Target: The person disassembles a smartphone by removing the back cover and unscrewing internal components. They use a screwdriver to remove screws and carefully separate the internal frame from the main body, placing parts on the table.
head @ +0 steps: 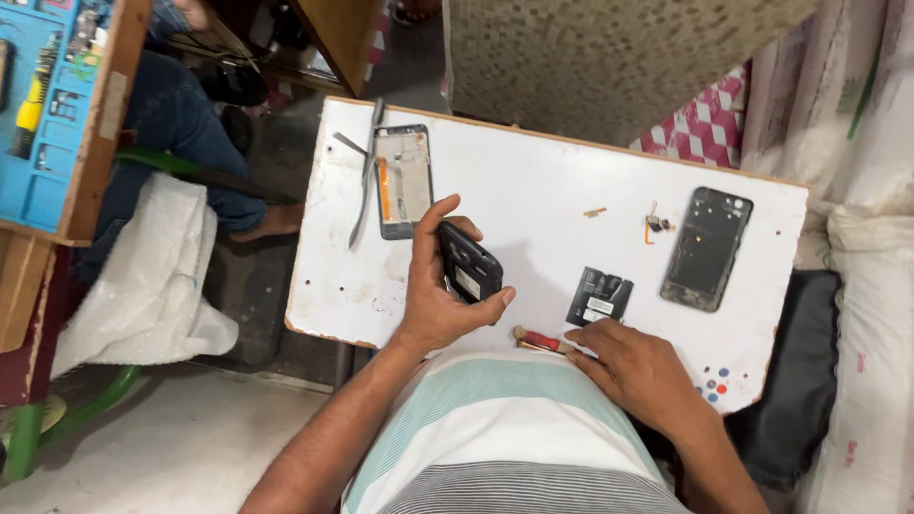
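Head view, looking down at a white counter (533, 181) w/ worn wooden edges. L hand (440, 295) is grasping a dark phone body (468, 264), fingers curled round it and thumb pressing along its lower edge; the phone is being held tilted, just above the counter near its front edge, approx. centre-left. R hand (636, 366) is lying palm-down at the front edge, fingers loosely extended, not clenched; fingertips are touching a red-handled screwdriver (539, 339) that is lying flat between the two hands. Just beyond the R hand, a small black module w/ white labels (599, 296) is resting on the counter, apart from the fingers. Further right, a black phone back frame (706, 248) is lying flat, w/ small loose parts (656, 225) just to its left. At the far-left part of the counter, an opened phone chassis w/ orange strip (403, 181) is lying flat; metal tweezers (365, 176) are lying alongside it, touching or nearly so (cannot tell which). Coloured dots (714, 383) are showing at the front-right corner. Beside the counter, left: another person's legs in jeans (181, 133), a blue tool mat (43, 114) on a wooden bench, a white padded cloth (143, 276).
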